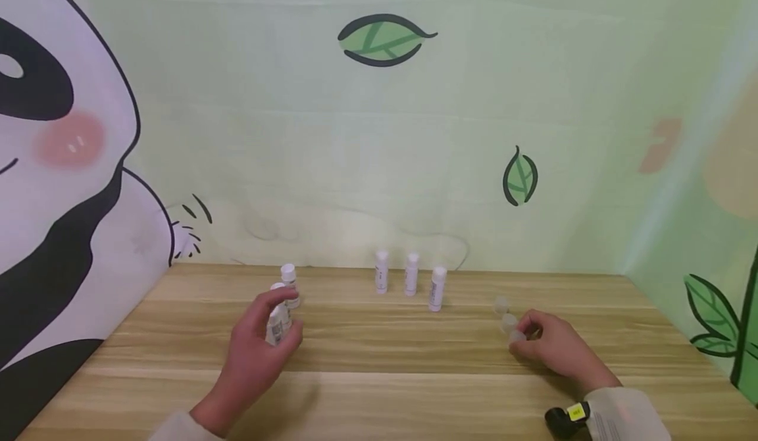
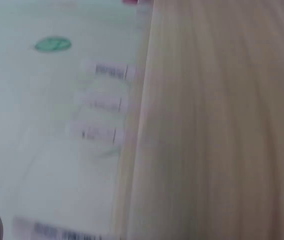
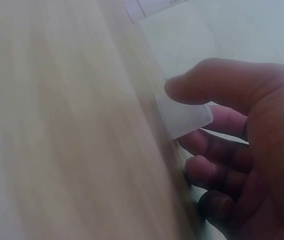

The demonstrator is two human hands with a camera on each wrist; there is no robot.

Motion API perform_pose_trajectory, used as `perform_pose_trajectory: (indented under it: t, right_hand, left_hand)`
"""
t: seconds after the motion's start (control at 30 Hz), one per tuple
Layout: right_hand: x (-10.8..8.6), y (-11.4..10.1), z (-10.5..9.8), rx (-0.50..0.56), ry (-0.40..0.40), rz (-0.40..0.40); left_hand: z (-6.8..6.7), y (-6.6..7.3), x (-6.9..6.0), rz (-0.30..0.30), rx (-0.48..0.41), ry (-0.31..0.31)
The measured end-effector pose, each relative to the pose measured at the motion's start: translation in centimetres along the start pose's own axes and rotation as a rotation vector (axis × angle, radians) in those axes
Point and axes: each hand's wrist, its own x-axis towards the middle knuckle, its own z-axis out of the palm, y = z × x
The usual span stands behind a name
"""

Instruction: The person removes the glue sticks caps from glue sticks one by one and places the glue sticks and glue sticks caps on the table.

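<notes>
In the head view, lower left, the left hand [image 1: 254,345] holds its fingers apart beside white bottles [image 1: 288,272]; lower right, the right hand [image 1: 553,345] pinches a clear cap [image 1: 517,337]. Left wrist view: three blurred bottles [image 2: 102,103], upper left. Right wrist view: the cap, right of centre.

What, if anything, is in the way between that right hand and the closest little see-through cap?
Nothing visible: the right hand has its thumb and fingers around the nearest ribbed translucent cap. The middle cap and far cap lie beyond it, not in between.
</notes>
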Motion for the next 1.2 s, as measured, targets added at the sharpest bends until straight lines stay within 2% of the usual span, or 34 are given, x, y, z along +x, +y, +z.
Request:
perform_pose_trajectory:
  t: [0.07, 0.17, 0.27, 0.37, 0.47, 0.67, 0.97, 1.2]
  right_hand:
    - [0.1, 0.0, 0.0, 0.005, -0.001, 0.001]
    - [0.1, 0.0, 0.0, 0.009, 0.0, -0.004]
    - [0.0, 0.0, 0.1, 0.007, 0.007, -0.004]
    - [0.1, 0.1, 0.3, 0.003, 0.01, -0.004]
    - [0.1, 0.1, 0.3, 0.003, 0.014, -0.003]
    - [0.1, 0.2, 0.3, -0.004, 0.017, 0.004]
    - [0.2, 0.0, 0.2, -0.016, 0.019, 0.001]
    - [-0.1, -0.3, 0.2, -0.008, 0.018, -0.009]
  left_hand:
    - [0.7, 0.3, -0.2, 0.022, -0.032, -0.048]
    - [1.6, 0.5, -0.5, -0.02, -0.076, -0.127]
    - [2.4, 0.5, -0.5, -0.128, -0.153, -0.212]
    - [3.0, 0.6, -0.2, -0.23, -0.175, -0.29]
    - [3.6, 0.5, 0.2, -0.297, -0.188, -0.335]
    - [5.2, 0.1, 1.2, -0.384, -0.181, -0.349]
    - [7.4, -1.5, 2.7, -0.421, -0.23, -0.36]
    - [9.5, -2.8, 4.0, -0.478, -0.234, -0.352]
